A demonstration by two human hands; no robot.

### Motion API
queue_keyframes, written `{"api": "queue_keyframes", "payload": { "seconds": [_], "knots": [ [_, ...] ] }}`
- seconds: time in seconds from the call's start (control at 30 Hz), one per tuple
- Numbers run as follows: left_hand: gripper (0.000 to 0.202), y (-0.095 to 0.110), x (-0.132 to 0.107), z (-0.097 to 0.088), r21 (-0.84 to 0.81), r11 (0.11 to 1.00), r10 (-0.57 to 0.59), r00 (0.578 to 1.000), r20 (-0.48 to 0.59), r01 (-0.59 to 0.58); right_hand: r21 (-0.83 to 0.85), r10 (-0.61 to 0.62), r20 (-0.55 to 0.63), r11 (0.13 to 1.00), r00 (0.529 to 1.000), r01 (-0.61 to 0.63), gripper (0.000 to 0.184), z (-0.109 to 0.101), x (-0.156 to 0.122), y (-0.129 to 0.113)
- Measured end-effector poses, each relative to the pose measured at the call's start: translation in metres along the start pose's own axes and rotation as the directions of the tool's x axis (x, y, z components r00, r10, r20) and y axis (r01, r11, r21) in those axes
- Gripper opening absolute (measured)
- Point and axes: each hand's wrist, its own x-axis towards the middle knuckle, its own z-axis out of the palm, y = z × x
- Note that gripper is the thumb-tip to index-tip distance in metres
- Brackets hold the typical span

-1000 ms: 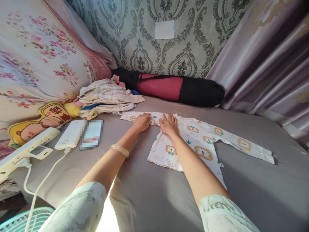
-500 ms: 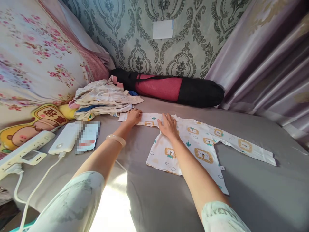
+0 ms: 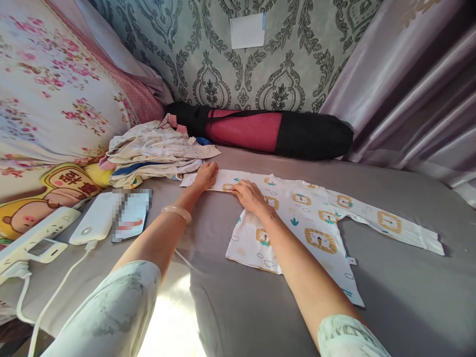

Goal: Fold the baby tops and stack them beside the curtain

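A small white long-sleeved shirt point(image 3: 293, 233) with orange lion faces and green leaf prints lies spread on the grey sheet. Its left-side sleeve stretches toward a pile of clothes, and the other sleeve reaches out to the right. My left hand point(image 3: 206, 177), with a pale bangle point(image 3: 176, 213) on the wrist, has its fingers curled on the sleeve near the cuff. Closer to the armpit, my right hand point(image 3: 250, 196) bends its fingers over the same sleeve and grips the cloth; its fingertips are partly hidden.
Folded clothes point(image 3: 156, 148) are stacked at the back left. Along the wall lies a black and pink roll bag point(image 3: 245, 131). A phone point(image 3: 132, 215), a white power bank point(image 3: 97, 218), a power strip point(image 3: 40, 238) with cables and a yellow plush cushion point(image 3: 33, 208) are at left.
My right hand has slid slightly left along the sleeve, and its fingers have gone from spread flat to curled. My left hand stays near the cuff. The view has shifted slightly.
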Motion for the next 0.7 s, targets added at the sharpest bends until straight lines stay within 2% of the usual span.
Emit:
{"api": "queue_keyframes", "payload": {
  "seconds": [0.13,0.27,0.37,0.43,0.47,0.57,0.7],
  "knots": [
    [0.025,-0.005,0.004,0.0,0.019,1.0,-0.003,1.0,0.017,0.002,0.112,-0.033,0.027,0.993,0.999,0.03,0.025,0.0,0.001,0.005],
    [0.029,0.005,-0.001,-0.013,0.134,0.989,-0.062,0.998,0.007,0.06,0.194,-0.01,0.02,0.981,1.0,0.006,0.028,-0.001,0.003,0.011],
    [0.031,0.021,-0.014,-0.024,0.26,0.964,-0.041,0.996,-0.077,0.059,0.172,0.129,-0.099,0.979,0.987,-0.11,0.038,-0.002,0.003,0.018],
    [0.034,0.03,-0.025,-0.025,0.273,0.962,-0.007,0.998,-0.058,0.023,0.09,0.214,-0.208,0.976,0.954,-0.199,0.039,0.0,0.001,0.024],
    [0.037,0.032,-0.032,-0.024,0.257,0.966,0.002,1.0,-0.023,0.004,0.04,0.232,-0.226,0.973,0.946,-0.229,0.04,0.002,0.0,0.026],
    [0.049,0.028,-0.047,-0.013,0.194,0.981,-0.038,0.995,0.09,0.02,-0.062,0.258,-0.137,0.961,0.956,-0.268,0.05,0.009,-0.004,0.03],
    [0.057,0.015,-0.053,0.0,0.161,0.983,-0.109,0.983,0.149,0.085,-0.1,0.286,-0.02,0.953,0.958,-0.286,0.057,0.015,-0.005,0.029]
  ]
}}
